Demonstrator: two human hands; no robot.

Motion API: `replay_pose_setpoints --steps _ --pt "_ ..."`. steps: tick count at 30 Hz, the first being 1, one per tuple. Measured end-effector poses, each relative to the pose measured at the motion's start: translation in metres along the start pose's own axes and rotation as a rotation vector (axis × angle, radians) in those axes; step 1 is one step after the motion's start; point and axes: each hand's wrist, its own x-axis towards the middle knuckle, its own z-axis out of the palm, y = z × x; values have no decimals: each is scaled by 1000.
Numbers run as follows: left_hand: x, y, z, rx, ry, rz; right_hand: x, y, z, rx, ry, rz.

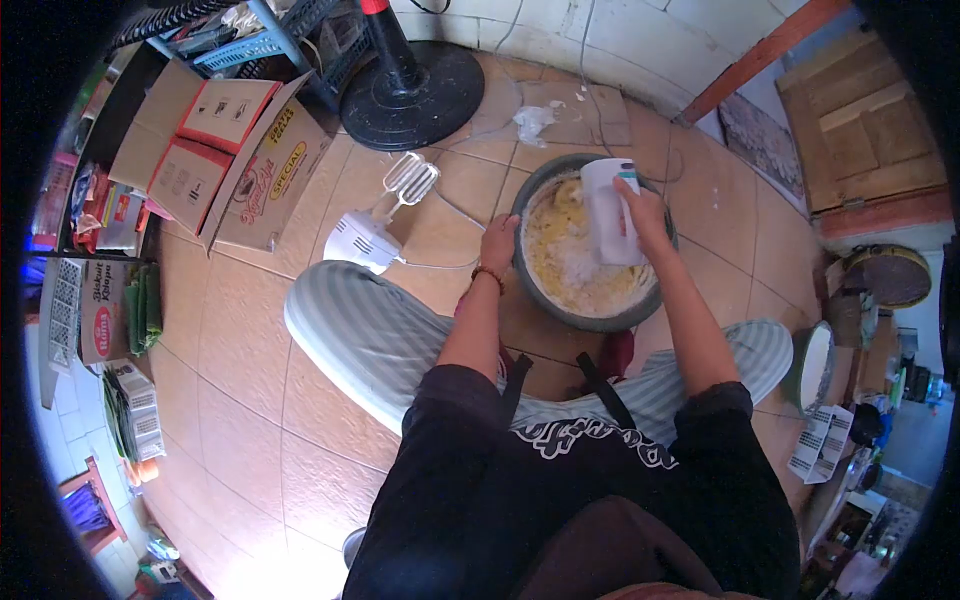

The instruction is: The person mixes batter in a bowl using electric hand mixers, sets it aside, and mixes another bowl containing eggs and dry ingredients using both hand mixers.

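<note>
A large grey basin [597, 324] stands on the floor before my crossed legs, holding a pale yellow mixture [553, 232] with white powder [577, 264] on top. At its left rim is my left hand [498, 243], closed on the edge. My right hand [645, 215] is wrapped round a white plastic container [602, 205], tilted over the right side of the basin. What is inside the container is hidden from me. Left of the basin, a white hand mixer [362, 241] rests on the tiles, its metal beaters [411, 179] pointing away from me.
The mixer's cord [440, 264] runs over the floor near the basin. Farther left is an open cardboard box [268, 185]. A black round stand base [412, 95] and a crumpled plastic bag [533, 123] lie beyond. A green-rimmed bowl [815, 367] is at far right.
</note>
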Motion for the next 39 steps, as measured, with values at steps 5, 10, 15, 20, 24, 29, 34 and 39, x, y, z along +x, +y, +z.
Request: replay_pose_setpoints --steps 5,10,15,20,24,29,34,39 --pt "-2 6 -1 -8 3 -46 -31 -17 17 -95 -210 -78" --pt "0 -2 3 46 -29 -54 -76 -29 1 -275 -449 -71" --pt "5 -17 7 172 52 59 -93 -7 -31 -509 -659 -195" --pt "-8 14 -4 124 85 -1 -86 -21 -61 -646 -846 -4" --pt "-6 10 -1 89 73 -14 -88 -21 -51 -655 -839 -50" --pt "-7 11 2 135 83 -17 -73 -6 -16 -465 -722 -102" --pt "-3 0 3 100 26 -50 -64 -11 0 -459 -528 -169" --pt "-4 4 4 79 53 -35 -55 -6 2 -395 -531 -119"
